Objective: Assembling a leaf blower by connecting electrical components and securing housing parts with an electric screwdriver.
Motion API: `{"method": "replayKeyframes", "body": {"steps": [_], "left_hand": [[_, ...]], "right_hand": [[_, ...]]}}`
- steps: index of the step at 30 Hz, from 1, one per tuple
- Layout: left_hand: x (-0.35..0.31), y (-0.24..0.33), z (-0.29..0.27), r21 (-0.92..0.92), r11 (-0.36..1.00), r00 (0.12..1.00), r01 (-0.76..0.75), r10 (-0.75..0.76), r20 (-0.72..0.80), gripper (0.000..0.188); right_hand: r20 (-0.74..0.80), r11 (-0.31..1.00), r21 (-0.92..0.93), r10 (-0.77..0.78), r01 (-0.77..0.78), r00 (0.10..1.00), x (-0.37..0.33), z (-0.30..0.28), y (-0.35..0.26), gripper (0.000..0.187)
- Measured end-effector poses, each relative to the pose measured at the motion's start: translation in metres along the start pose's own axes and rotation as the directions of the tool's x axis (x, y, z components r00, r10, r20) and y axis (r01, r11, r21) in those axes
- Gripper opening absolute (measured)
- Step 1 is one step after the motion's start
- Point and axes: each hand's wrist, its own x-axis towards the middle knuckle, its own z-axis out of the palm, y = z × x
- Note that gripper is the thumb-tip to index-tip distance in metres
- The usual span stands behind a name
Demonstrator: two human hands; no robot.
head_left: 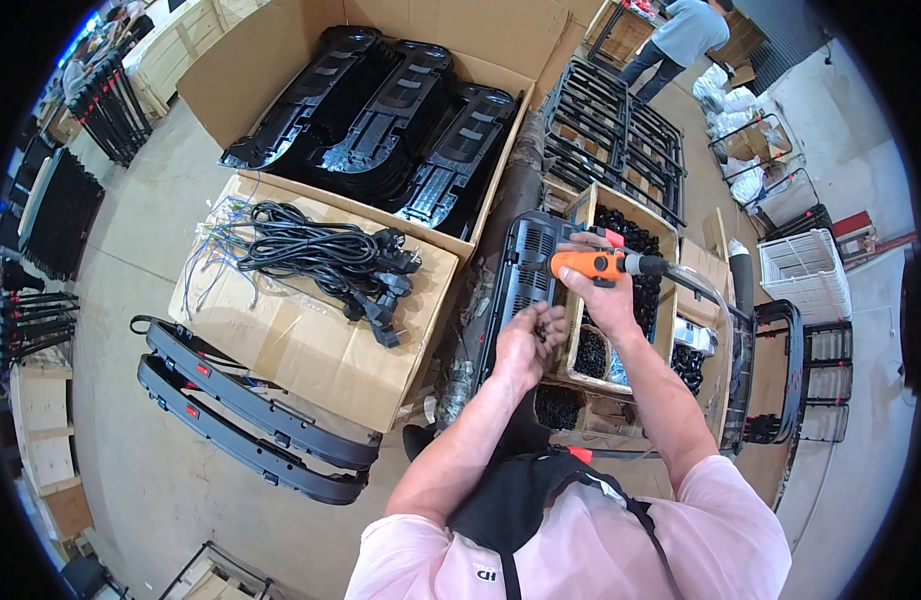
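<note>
My right hand [607,298] is wrapped round an orange power screwdriver [581,264], whose back end joins a dark fitting and a pale hose [703,280]. The tool lies across a long black plastic housing with vent slots [531,245]; its tip is hard to make out. Just nearer to me, my left hand [521,350] is beside the housing's right part. Its fingers are curled together, and what they hold, if anything, is too small to name. Right of the housing stands a wooden parts box [578,318] with small black pieces [592,355] in its compartments.
At the left, a cardboard box [311,345] bears a bundle of black power cables [306,250]. Behind it, an open carton [546,50] holds stacked black panels [381,120]. Curved grey-black frames [251,440] stand at the lower left. A person [686,42] stands beyond the black metal frames [621,130].
</note>
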Motion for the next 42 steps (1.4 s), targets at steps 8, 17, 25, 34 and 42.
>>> {"method": "replayKeyframes", "body": {"steps": [8,17,25,34,42], "left_hand": [[-0.032,-0.029,-0.028,0.26,0.965,0.995,0.039,-0.062,0.082,0.03],[-0.051,-0.038,-0.038,0.426,0.904,0.993,0.05,-0.09,0.074,0.029],[-0.065,-0.046,-0.051,0.319,0.948,0.998,0.01,-0.027,0.049,0.02],[-0.081,-0.064,-0.06,0.034,0.999,0.999,-0.004,0.003,0.035,0.034],[-0.08,-0.076,-0.07,-0.312,0.938,0.988,-0.153,0.157,-0.013,0.029]], "right_hand": [[0.032,0.999,-0.051,-0.011,0.012,0.999,0.015,0.012,0.012,0.051],[0.142,0.982,-0.183,-0.014,0.04,0.99,0.038,0.017,0.012,0.046],[0.185,0.963,-0.265,0.002,0.048,0.983,0.047,0.019,0.019,0.038],[0.156,0.996,0.092,-0.019,0.004,0.988,-0.009,-0.002,-0.028,0.056],[0.3,0.986,0.083,0.116,-0.147,0.947,-0.12,-0.045,-0.031,0.063]]}}
